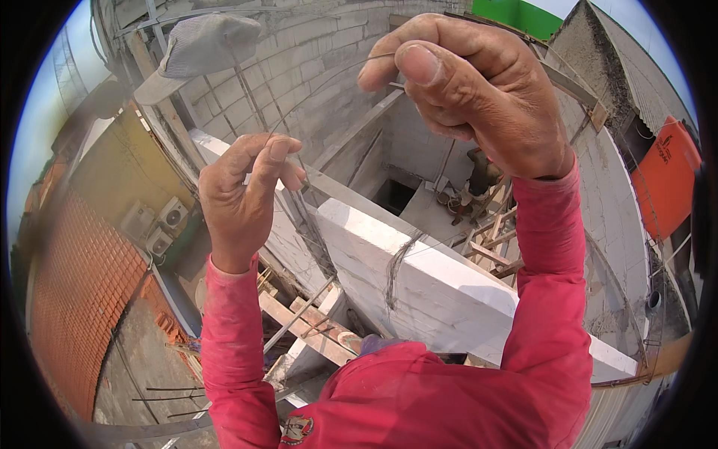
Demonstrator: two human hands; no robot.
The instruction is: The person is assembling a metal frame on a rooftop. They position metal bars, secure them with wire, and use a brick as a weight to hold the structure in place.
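Note:
My left hand (241, 196) is raised, with thumb and forefinger pinched on one end of a thin wire (323, 82). The wire curves up and across to my right hand (479, 97), which is higher and pinches the other end between thumb and fingers. Below my hands, a bundle of thin wires (395, 269) is draped over the top of a white block wall (434, 262). Upright steel bars (308, 224) rise from a gap in that wall, just below my left hand.
A grey cap (202, 52) shows at upper left beside upright bars. Far below, a person (482, 176) is near wooden framing (493, 239). Planks (314, 329) lie low in front of me. Tiled roof (90, 292) and air-conditioner units (158, 224) are left, an orange panel (664, 176) right.

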